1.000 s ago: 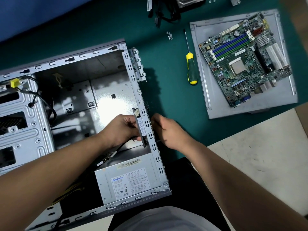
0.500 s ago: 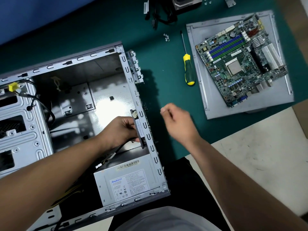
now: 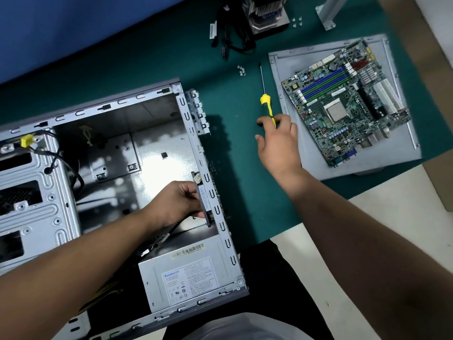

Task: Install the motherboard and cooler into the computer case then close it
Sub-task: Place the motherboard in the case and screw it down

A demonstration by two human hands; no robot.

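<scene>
My right hand [image 3: 278, 141] reaches over the screwdriver [image 3: 267, 105], fingers loosely spread above its yellow-green handle, not yet gripping it. My left hand [image 3: 180, 202] pinches a small dark fan [image 3: 204, 201] against the rear wall inside the computer case [image 3: 103, 153]. Below it sits the power supply [image 3: 183, 278], its label reading "Huntkey". The motherboard [image 3: 345, 105] lies on the grey side panel [image 3: 284, 148] near the worktop's [image 3: 147, 57] right edge; bare green mat separates case and panel. The cooler [image 3: 267, 13] stands at the far edge.
</scene>
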